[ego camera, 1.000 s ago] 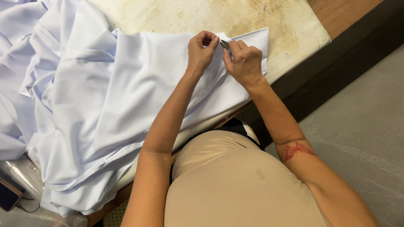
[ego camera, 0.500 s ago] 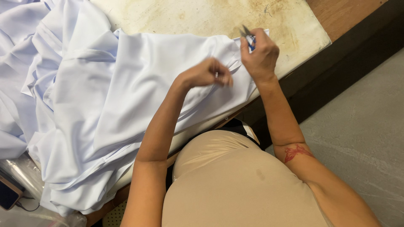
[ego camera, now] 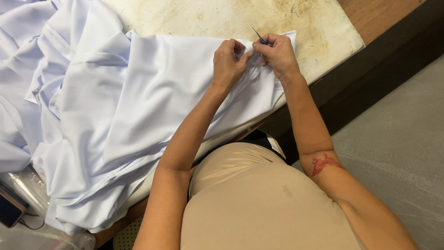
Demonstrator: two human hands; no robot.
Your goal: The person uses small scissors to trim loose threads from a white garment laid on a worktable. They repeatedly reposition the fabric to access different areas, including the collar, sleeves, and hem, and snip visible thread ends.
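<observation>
A large pale blue-white fabric [ego camera: 138, 106] lies rumpled across a stained padded table [ego camera: 222, 18]. My left hand [ego camera: 227, 65] pinches a fold of the fabric near its far right corner. Just to its right, my right hand [ego camera: 277, 53] grips a thin pointed metal tool with a blue handle [ego camera: 259, 37], its tip sticking up and left above the cloth. The two hands almost touch over the same fold.
The table's wooden edge [ego camera: 370, 18] runs along the right, with grey floor [ego camera: 397, 148] beyond. A dark phone [ego camera: 9, 210] and clear plastic wrap [ego camera: 27, 190] lie at the lower left, under the hanging fabric.
My left hand had pulled back toward me and has returned to the fabric's corner. My right hand, lifted away half a second ago, has come back down beside it with the tool.
</observation>
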